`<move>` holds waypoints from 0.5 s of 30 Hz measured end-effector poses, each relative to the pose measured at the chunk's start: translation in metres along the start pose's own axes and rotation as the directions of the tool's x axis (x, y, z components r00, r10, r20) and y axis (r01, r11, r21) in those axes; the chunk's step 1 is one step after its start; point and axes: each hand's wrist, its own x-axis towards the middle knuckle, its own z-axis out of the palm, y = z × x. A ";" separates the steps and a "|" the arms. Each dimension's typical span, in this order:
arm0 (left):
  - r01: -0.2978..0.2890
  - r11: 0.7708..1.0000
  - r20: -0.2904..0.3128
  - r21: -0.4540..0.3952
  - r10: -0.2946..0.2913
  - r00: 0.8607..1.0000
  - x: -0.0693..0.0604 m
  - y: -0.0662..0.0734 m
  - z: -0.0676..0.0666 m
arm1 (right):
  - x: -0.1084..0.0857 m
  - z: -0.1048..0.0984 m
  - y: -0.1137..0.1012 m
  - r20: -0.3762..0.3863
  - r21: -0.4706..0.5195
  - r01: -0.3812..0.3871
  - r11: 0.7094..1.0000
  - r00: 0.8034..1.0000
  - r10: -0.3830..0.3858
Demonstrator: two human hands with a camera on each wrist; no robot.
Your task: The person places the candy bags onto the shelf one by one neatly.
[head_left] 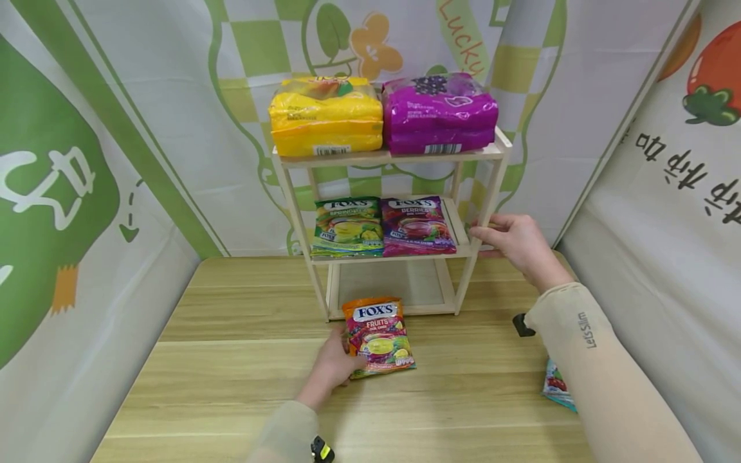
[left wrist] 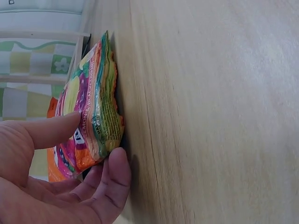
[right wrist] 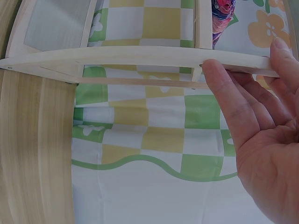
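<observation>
My left hand (head_left: 336, 365) grips an orange Fox's Fruits candy bag (head_left: 379, 337) by its lower left corner, just in front of a light wooden shelf rack (head_left: 303, 222). The left wrist view has the thumb on the bag's printed face and the fingers under its edge (left wrist: 105, 112). On the rack's right side, my right hand (head_left: 518, 247) holds the front upright near the middle shelf. Close up, thumb and fingers (right wrist: 229, 93) lie on either side of that upright (right wrist: 140, 55). A green Springtea bag (head_left: 348, 226) and a purple Berries bag (head_left: 418, 226) lie on the middle shelf.
Yellow (head_left: 327, 119) and purple (head_left: 440, 116) candy bags stand side by side on the top shelf. A blue-edged bag (head_left: 557, 386) lies on the wooden table (head_left: 243, 360), partly hidden by my right sleeve. Printed cloth walls (head_left: 156, 77) enclose the back and sides.
</observation>
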 end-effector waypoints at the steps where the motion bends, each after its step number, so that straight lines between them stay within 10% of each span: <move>1: -0.006 1.000 -0.003 0.009 0.006 1.000 0.000 0.000 0.001 | 0.000 0.000 0.000 0.000 -0.001 0.000 1.000 1.000 0.000; 15: 0.004 0.995 -0.064 0.101 0.002 0.998 0.002 0.004 0.008 | 0.000 -0.001 0.000 0.000 -0.011 0.003 1.000 1.000 -0.003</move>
